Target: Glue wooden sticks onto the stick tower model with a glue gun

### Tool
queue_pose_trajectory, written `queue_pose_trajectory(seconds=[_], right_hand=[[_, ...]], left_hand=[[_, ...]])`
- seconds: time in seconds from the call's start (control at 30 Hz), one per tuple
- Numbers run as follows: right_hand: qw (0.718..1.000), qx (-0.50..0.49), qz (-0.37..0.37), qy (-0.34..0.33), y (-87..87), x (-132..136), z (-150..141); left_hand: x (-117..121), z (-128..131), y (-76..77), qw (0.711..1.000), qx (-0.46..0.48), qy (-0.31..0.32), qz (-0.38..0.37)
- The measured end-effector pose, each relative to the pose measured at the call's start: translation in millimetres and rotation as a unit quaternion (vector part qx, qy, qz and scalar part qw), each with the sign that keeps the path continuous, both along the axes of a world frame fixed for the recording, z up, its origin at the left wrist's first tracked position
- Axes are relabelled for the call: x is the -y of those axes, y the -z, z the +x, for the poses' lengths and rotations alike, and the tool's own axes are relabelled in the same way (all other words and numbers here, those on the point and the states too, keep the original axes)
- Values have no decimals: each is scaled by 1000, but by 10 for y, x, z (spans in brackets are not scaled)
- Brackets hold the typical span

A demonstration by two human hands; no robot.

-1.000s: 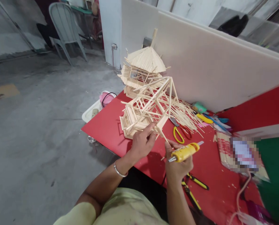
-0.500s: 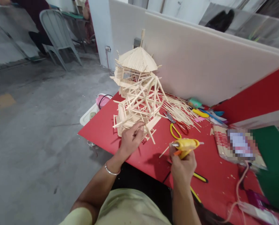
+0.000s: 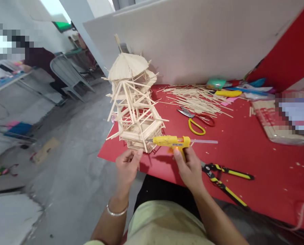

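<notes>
My right hand (image 3: 190,166) grips a yellow glue gun (image 3: 167,140), its thumb near the orange trigger and a clear glue stick poking out of the back. The nozzle points left, at the lower edge of a pagoda-like model (image 3: 152,131) built of thin wooden sticks, beside a slanting stick. Just below that edge is my left hand (image 3: 128,165), its fingers pinched together; what they hold, if anything, is hidden. Behind stands a second stick model with a closed, pointed roof (image 3: 129,66), partly covered by the front one.
Loose wooden sticks (image 3: 200,102) lie spread on the red table (image 3: 243,146). Scissors (image 3: 196,122) with red and yellow handles and black-yellow pliers (image 3: 218,177) rest nearer. A bagged bundle of sticks (image 3: 266,119) is at right. A person (image 3: 41,64) sits far left by a chair (image 3: 69,75).
The front model has turned, its open roof frame now facing left. The glue gun has swung left to the model's lower edge. My left hand has moved down below that edge. The view has shifted.
</notes>
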State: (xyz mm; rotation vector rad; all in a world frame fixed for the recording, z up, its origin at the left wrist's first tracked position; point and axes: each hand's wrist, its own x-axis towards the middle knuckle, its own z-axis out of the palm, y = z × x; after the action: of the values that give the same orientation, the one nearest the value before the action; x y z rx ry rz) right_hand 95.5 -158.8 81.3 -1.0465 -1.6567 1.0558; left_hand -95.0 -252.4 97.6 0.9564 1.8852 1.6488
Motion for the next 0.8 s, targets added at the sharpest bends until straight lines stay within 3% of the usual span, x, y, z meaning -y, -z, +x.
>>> queue_pose_trajectory(seconds=[0.13,0.3,0.53,0.8], right_hand=[[1000,-4,17,-7,1,-59,17],[999,-14,-7,-31,91,-112,42],[997,-35,-26,-59,183,-170,30],[997,-12,-49,-59,162,-247,-83]], left_hand=[[-103,72,-181,983,172,50,-44],[-188,139,-309,944,309,51,-103],[-221,243,-378,933,347,30,-97],[-199,250,-380,931,352,28,-91]])
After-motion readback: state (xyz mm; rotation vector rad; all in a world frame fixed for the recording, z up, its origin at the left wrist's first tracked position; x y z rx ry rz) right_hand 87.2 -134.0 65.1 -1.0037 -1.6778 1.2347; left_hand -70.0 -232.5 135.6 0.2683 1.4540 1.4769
